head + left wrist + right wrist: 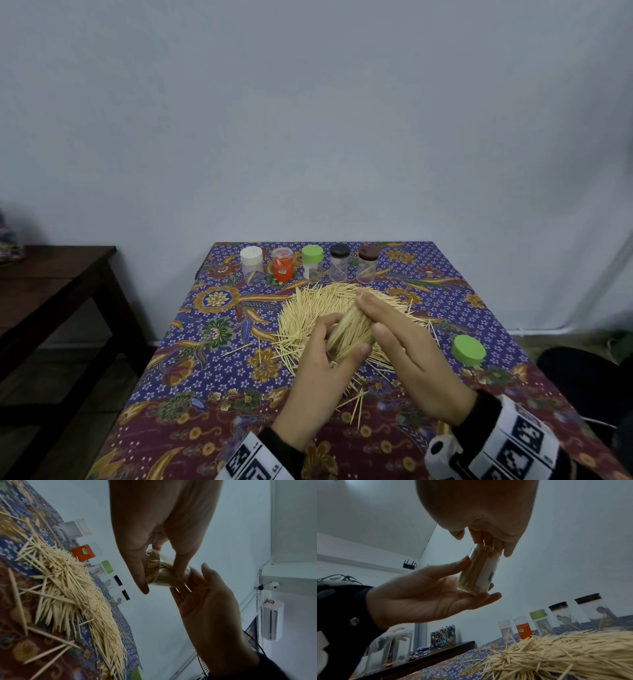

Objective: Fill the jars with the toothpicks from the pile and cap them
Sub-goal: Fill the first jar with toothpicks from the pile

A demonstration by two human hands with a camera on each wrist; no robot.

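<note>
My left hand [346, 334] grips a clear jar [352, 325] packed with toothpicks, tilted above the toothpick pile [318, 301]. In the left wrist view the thumb and fingers curl round the jar [164, 573]. My right hand [370, 313] lies over the jar's mouth with fairly straight fingers touching the toothpick ends. The right wrist view shows the jar [476, 572] resting on my left fingers, a white label on its side, and toothpick tips poking up between my right fingers. A loose green cap [468, 347] lies on the cloth to the right.
Along the table's far edge stand several capped jars: white [251, 260], orange [282, 265], green [312, 262], black [339, 262] and brown [367, 262], most nearly empty. Stray toothpicks [358, 404] lie near me. A dark wooden side table [51, 274] stands to the left.
</note>
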